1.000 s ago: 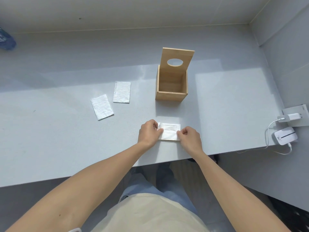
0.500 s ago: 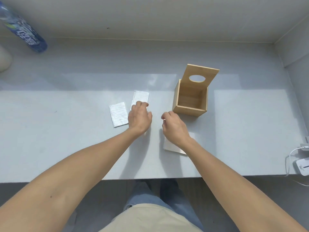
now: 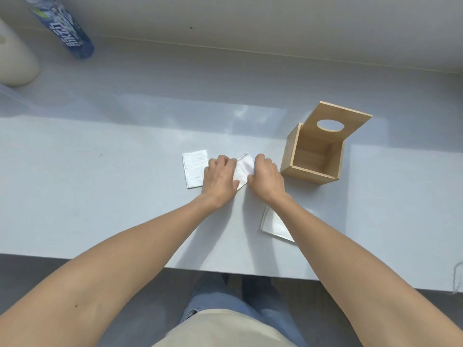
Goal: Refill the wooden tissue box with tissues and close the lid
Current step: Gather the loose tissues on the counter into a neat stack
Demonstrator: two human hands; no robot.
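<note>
The wooden tissue box [image 3: 310,172] stands on the grey table, empty inside, its lid [image 3: 338,121] with an oval hole tilted up at the back. Just left of the box, my left hand [image 3: 219,177] and my right hand [image 3: 266,179] both grip a folded white tissue [image 3: 244,169], its far corner lifted off the table. A second folded tissue [image 3: 195,169] lies flat to the left of my left hand. A third tissue [image 3: 274,225] lies near the table's front edge, partly hidden under my right forearm.
A blue plastic bottle [image 3: 62,26] lies at the back left beside a white cylindrical container [image 3: 15,61]. The wall runs along the back. The table's front edge [image 3: 125,257] crosses below my forearms. A thin cable [image 3: 457,276] shows at the right edge.
Both hands left the tissue near the front edge, reached to the tissue left of the box, and now grip it. The view shifted left and forward.
</note>
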